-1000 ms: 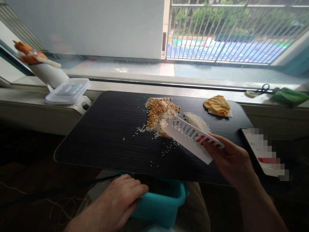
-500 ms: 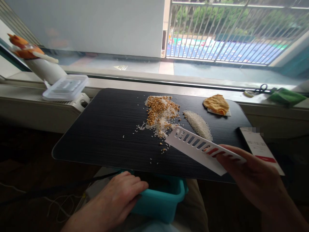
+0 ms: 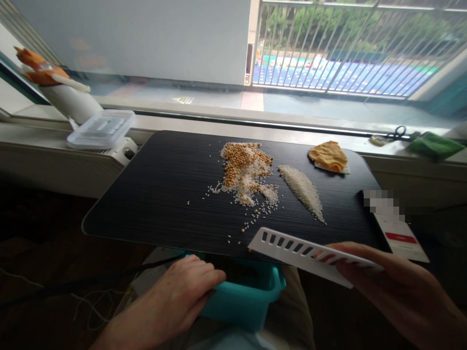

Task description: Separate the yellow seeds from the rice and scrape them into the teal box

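Note:
My right hand (image 3: 386,277) is closed on a white slotted plastic strip (image 3: 292,253), held low over the near edge of the black tabletop (image 3: 146,204). By the strip's left tip lies a soybean-like yellow bead. Below that edge my left hand (image 3: 189,282) grips the rim of a turquoise plastic bin (image 3: 241,301), whose inside is dark. Mid-table lies a mixed heap of yellow soybeans (image 3: 237,163) and white rice (image 3: 248,187), with loose grains strewn toward me. Right of it is a long pile of rice (image 3: 302,189).
A folded tan cloth (image 3: 329,156) lies at the back right. A phone (image 3: 397,233) lies at the right edge. On the sill are a green cloth (image 3: 434,146), scissors (image 3: 397,132), a clear plastic box (image 3: 104,129) and an orange figure (image 3: 44,70).
My right hand has drawn the slotted strip toward me to the table's near edge, bringing at least one bean along. My left hand stays on the bin.

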Motion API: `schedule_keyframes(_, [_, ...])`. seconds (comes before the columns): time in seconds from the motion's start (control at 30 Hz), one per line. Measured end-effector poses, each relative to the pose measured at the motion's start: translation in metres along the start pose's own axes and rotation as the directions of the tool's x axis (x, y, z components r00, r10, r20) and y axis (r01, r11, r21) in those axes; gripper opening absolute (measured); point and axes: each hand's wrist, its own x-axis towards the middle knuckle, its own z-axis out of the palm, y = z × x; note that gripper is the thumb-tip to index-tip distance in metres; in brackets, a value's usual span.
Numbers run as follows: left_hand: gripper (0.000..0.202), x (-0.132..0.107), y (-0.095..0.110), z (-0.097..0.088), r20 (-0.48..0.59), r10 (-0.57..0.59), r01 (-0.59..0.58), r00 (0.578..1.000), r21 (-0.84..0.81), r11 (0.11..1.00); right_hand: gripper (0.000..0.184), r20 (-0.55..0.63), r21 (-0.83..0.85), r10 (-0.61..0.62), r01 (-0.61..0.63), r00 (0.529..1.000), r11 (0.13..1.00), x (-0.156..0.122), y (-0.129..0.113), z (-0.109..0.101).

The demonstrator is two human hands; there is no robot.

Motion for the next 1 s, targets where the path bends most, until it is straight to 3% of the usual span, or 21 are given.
schedule_keyframes(0.2, [0.024, 0.001, 0.002, -0.001, 0.016, 0.001, -0.002, 1.000, 0.001, 1.000, 0.026, -0.023, 0.013, -0.026, 0.026, 0.999, 1.000, 0.005, -0.001, 0.001])
schedule_keyframes(0.33, [0.026, 0.000, 0.002, -0.001, 0.011, 0.007, -0.007, 1.000, 0.000, 1.000, 0.022, 0.114, -0.011, -0.098, 0.100, 0.989, 0.995, 0.019, -0.003, 0.006])
schedule_keyframes(0.47, [0.025, -0.001, 0.002, -0.001, 0.018, -0.010, 0.010, 1.000, -0.008, 1.000, 0.021, 0.184, 0.005, -0.058, 0.058, 0.981, 0.998, 0.015, -0.006, 0.004])
schedule_keyframes(0.57, [0.026, -0.001, 0.003, -0.002, 0.026, -0.016, 0.016, 1.000, -0.007, 1.000, 0.027, 0.068, 0.044, -0.008, 0.005, 0.998, 0.999, 0.009, -0.004, 0.002])
schedule_keyframes(0.7, [0.028, -0.001, 0.003, -0.001, 0.029, -0.006, 0.006, 1.000, 0.001, 1.000, 0.031, -0.138, -0.001, -0.023, 0.023, 0.990, 1.000, 0.019, 0.008, 0.000])
schedule_keyframes(1.0, [0.032, -0.003, 0.000, 0.003, -0.025, 0.023, -0.023, 0.999, 0.007, 1.000, 0.025, -0.109, -0.100, -0.154, 0.144, 0.982, 0.985, 0.042, 0.015, 0.003])
